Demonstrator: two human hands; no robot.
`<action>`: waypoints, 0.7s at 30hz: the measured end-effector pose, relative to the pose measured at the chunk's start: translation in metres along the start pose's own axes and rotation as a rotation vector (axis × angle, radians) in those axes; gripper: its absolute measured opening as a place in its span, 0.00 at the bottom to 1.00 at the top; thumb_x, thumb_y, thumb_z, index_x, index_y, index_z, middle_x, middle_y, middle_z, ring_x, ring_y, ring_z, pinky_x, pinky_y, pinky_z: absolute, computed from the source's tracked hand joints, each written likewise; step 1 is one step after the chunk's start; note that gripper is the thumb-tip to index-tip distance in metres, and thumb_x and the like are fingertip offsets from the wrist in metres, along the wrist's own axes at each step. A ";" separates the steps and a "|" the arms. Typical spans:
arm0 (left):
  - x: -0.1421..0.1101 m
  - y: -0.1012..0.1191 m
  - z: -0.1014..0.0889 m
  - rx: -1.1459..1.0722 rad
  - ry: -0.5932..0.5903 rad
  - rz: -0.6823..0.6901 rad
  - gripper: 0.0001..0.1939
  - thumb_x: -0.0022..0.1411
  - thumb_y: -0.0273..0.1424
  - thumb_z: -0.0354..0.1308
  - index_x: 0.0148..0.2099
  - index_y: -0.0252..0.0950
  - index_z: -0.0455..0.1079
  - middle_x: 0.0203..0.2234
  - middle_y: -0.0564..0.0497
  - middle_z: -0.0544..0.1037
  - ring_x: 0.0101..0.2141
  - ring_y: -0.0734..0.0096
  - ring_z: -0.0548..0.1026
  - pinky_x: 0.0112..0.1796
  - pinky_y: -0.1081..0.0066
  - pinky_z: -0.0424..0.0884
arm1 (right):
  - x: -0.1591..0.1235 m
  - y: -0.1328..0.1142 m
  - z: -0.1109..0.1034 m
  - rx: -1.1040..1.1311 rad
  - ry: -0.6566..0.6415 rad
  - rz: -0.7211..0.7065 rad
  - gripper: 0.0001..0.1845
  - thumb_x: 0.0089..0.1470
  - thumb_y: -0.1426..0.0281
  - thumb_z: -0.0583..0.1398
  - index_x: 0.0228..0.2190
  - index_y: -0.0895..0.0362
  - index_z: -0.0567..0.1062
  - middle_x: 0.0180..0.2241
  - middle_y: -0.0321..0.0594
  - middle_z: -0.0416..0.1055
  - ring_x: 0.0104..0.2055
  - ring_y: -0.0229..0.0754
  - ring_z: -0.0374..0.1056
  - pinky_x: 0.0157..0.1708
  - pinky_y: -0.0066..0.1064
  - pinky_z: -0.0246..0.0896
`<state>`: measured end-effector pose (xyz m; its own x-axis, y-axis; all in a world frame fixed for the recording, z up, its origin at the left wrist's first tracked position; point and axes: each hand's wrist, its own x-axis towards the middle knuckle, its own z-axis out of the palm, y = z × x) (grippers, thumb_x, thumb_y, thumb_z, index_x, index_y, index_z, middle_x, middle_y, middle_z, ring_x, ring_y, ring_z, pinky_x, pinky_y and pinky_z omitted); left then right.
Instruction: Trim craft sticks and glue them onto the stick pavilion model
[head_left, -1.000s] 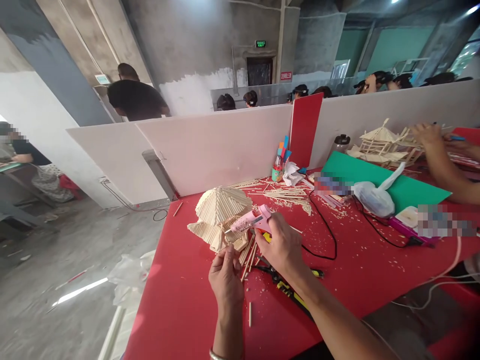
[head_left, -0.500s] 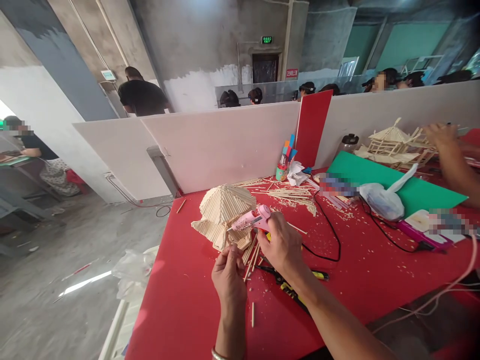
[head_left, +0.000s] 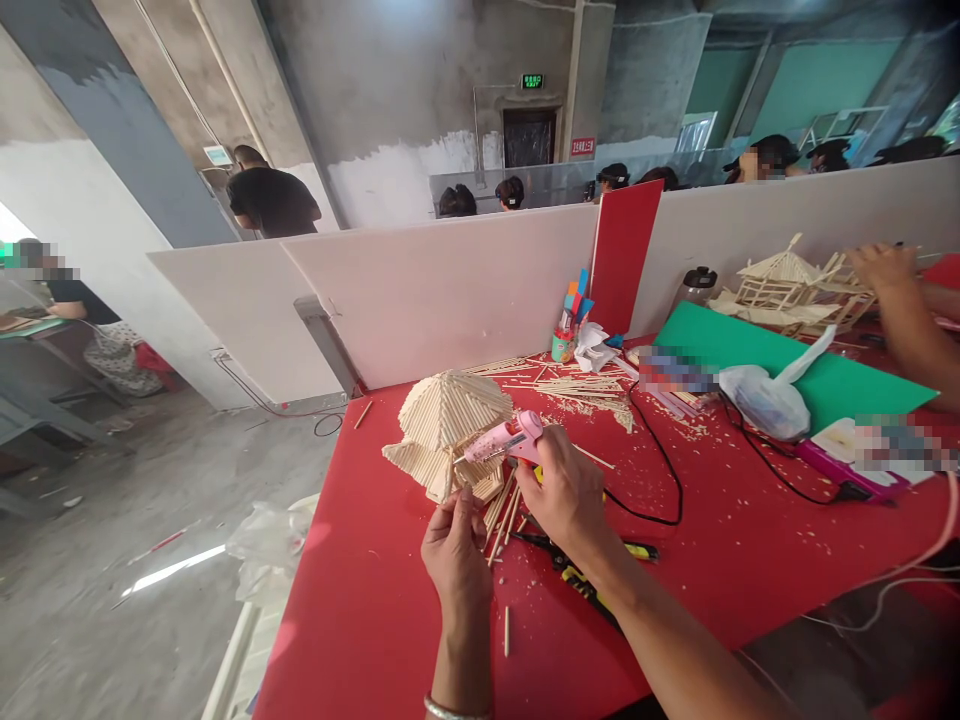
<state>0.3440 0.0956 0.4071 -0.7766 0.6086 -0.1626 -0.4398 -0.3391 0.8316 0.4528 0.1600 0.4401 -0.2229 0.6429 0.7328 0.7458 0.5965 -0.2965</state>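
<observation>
My right hand [head_left: 566, 485] is wrapped round the handle of a pink glue gun [head_left: 499, 440], its nozzle pointing left. Just below the nozzle, my left hand [head_left: 457, 550] is closed in a pinch on a thin wooden stick [head_left: 451, 472], mostly lost against the model behind. That model [head_left: 450, 410], a small pavilion with a ribbed, pointed roof of pale sticks, stands right behind both hands. The glue gun overlaps its right side in view; whether the nozzle touches the model, I cannot tell. Loose sticks [head_left: 504, 525] lie between my hands, partly hidden.
Black-and-yellow pliers [head_left: 577, 580] lie under my right forearm. A black cable [head_left: 679, 490] loops across the red table [head_left: 360, 620]. Behind are stick piles [head_left: 585, 385], a pen cup [head_left: 562, 345] and a green board [head_left: 780, 355]. Another person's hand [head_left: 885, 270] is at a second model.
Both hands, the glue gun and the model stay almost where they were; my left hand has shifted very slightly. In the background, a standing person in black has moved a little left.
</observation>
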 end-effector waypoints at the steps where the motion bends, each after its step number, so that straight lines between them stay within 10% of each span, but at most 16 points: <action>1: 0.000 0.000 0.000 -0.002 0.011 0.005 0.19 0.38 0.39 0.76 0.25 0.32 0.73 0.18 0.54 0.73 0.14 0.84 0.59 0.15 0.79 0.52 | 0.000 0.000 -0.001 -0.001 0.000 0.000 0.13 0.58 0.73 0.54 0.45 0.58 0.70 0.37 0.44 0.71 0.35 0.45 0.68 0.30 0.32 0.60; 21: -0.001 -0.004 -0.003 0.088 0.021 0.086 0.18 0.41 0.40 0.75 0.25 0.33 0.74 0.13 0.59 0.63 0.15 0.83 0.57 0.17 0.78 0.53 | -0.006 0.004 -0.007 -0.011 -0.007 -0.014 0.14 0.57 0.74 0.54 0.45 0.57 0.71 0.35 0.43 0.71 0.34 0.45 0.68 0.30 0.32 0.59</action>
<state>0.3450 0.0937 0.4026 -0.8193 0.5647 -0.0991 -0.3307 -0.3243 0.8863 0.4615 0.1557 0.4388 -0.2383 0.6378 0.7324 0.7492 0.6005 -0.2793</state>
